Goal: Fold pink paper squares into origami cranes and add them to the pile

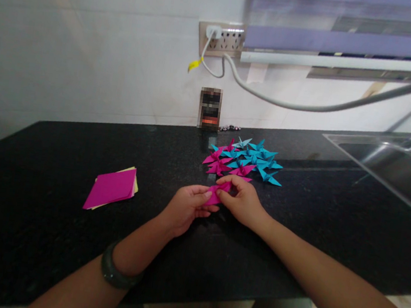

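Note:
Between both hands is a piece of folded pink origami paper [215, 195], held just above the dark counter. My left hand [190, 205] pinches its left side, thumb on top and fingers underneath. On the opposite side, my right hand [242, 199] grips the paper between thumb and fingers. Right behind the hands lies a cluster of folded paper cranes, with pink cranes [218, 166] on the left and blue cranes [256, 158] on the right. A pale blue crane [243, 143] sits at the back. The fingers cover part of the paper's folds.
A stack of square paper sheets [112, 188], pink on top, lies to the left on the black counter [39, 233]. Against the wall stands a blurred-out upright object [210, 108]. A grey cable [291, 103] hangs before the wall socket [226, 40]. A sink [408, 165] is at right.

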A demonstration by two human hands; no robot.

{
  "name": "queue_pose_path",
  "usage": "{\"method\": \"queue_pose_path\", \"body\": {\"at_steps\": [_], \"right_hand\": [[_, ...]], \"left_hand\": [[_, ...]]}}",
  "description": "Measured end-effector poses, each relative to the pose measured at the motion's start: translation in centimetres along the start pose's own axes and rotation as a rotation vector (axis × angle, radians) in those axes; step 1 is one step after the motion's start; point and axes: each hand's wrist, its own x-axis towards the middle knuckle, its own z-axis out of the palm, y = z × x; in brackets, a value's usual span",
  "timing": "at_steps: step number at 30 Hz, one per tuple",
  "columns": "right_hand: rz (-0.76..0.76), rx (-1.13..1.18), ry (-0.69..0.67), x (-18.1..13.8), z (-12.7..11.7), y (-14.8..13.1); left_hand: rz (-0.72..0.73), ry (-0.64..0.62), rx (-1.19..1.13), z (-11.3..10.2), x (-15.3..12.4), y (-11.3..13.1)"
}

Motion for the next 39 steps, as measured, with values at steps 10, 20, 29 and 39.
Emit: {"method": "queue_pose_path", "body": {"at_steps": [10,20,29,39], "right_hand": [[0.128,0.135,-0.008,0.00,0.14,0.08],[0.177,0.251,0.007,0.19,0.28,0.11],[0.176,0.274,0.049,0.08,0.08,-0.12],[0.173,0.273,0.052,0.24,-0.03,0.02]], "left_hand": [[-0.013,0.034,-0.034,0.49,-0.21,0.29],[0.008,0.070,-0.011,0.41,-0.14,0.31],[0.022,0.087,-0.007,0.50,-0.07,0.12],[0.061,0.100,0.022,0.45,-0.15,0.14]]}}
